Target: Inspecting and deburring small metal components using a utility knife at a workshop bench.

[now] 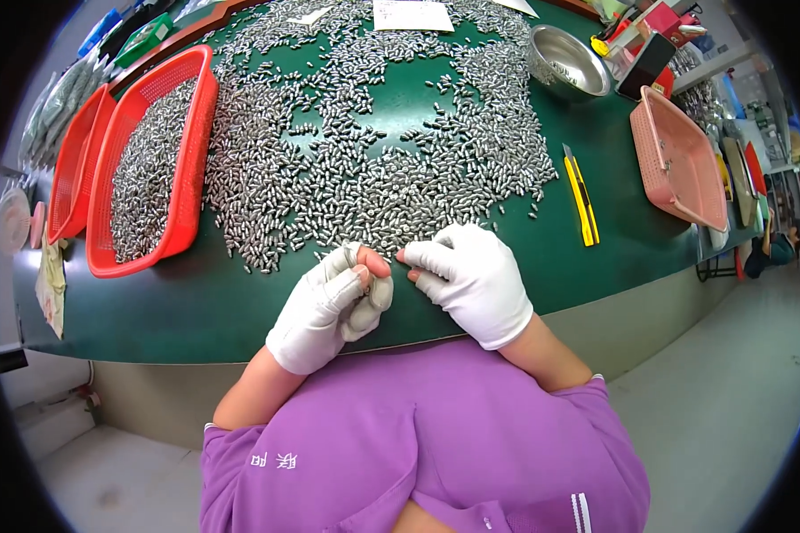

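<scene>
A broad spread of small, shiny, silver, bullet-shaped metal pieces [400, 191] lies over the green tabletop [542, 284]. At its near edge are both my hands, in white gloves with bare thumb and fingertips showing. My left hand [333, 306] is curled closed, thumb against the forefinger; whatever lies inside the fingers is hidden. Just to its right, my right hand [473, 282] is bent with thumb and forefinger drawn together beside the nearest pieces. Anything in that pinch is too small to make out. A narrow gap separates the two hands.
At left stands a red perforated basket [206, 133] holding many metal pieces, with another red basket [69, 169] beside it. To the right are a yellow utility knife [581, 200], a steel bowl [587, 67], a phone [646, 67] and a pink basket [676, 169]. Paper sheets [412, 15] lie at the back.
</scene>
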### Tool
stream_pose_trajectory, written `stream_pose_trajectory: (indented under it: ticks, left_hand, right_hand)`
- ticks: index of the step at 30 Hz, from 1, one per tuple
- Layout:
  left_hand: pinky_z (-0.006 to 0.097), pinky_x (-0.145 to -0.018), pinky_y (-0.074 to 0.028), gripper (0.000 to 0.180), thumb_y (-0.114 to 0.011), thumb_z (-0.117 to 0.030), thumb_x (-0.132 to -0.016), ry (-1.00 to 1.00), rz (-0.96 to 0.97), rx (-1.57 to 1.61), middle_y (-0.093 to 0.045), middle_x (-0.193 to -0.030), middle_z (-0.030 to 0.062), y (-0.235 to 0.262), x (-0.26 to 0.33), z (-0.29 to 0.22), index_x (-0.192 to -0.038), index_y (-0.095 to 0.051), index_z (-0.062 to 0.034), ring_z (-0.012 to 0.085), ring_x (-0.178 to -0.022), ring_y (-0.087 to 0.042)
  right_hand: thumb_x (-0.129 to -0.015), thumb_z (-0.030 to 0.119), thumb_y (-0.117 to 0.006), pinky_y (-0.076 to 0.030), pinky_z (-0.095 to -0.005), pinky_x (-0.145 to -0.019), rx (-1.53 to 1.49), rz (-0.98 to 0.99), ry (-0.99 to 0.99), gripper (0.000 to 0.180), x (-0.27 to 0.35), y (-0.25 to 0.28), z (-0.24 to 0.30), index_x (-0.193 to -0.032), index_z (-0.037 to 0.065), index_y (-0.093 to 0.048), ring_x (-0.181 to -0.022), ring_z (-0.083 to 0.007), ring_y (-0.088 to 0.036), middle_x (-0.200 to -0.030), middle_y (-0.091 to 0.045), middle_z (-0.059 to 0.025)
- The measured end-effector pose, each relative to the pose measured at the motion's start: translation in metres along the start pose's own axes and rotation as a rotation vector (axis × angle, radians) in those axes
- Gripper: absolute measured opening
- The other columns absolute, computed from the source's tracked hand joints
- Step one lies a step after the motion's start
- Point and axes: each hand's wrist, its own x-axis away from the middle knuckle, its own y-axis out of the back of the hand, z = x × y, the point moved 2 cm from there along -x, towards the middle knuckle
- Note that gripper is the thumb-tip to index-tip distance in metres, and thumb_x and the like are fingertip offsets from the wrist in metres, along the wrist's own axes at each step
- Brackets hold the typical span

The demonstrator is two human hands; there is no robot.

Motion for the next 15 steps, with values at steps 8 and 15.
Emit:
stream_pose_trajectory:
  ticks: [8, 15]
  left_hand:
    - [0.019, -0.05, -0.029, 0.017, -0.055, -0.025, -0.097, -0.037, 0.03, 0.073, -0.053, -0.078, 0.0007, 0.0005, -0.0005, 0.0006, -0.103, -0.055, -0.0095, 0.0052, -0.055, -0.037]
    - [0.02, -0.05, -0.029, 0.016, -0.054, -0.025, -0.097, -0.041, 0.013, 0.065, -0.052, -0.077, 0.0013, -0.0004, 0.0011, -0.0003, -0.102, -0.054, -0.0097, 0.006, -0.055, -0.036]
  right_hand:
    - [-0.068, 0.015, -0.077, -0.048, -0.0352, -0.061, 0.042, -0.02, 0.038, 0.021, 0.0001, -0.0014, 0.0019, -0.088, 0.015, -0.07, -0.07, -0.0229, -0.059, -0.075, -0.06, -0.0029]
    - [-0.069, 0.014, -0.076, -0.048, -0.0352, -0.062, 0.074, 0.081, 0.068, 0.019, -0.0011, -0.0009, 0.0106, -0.087, 0.015, -0.069, -0.07, -0.0233, -0.059, -0.075, -0.06, -0.003]
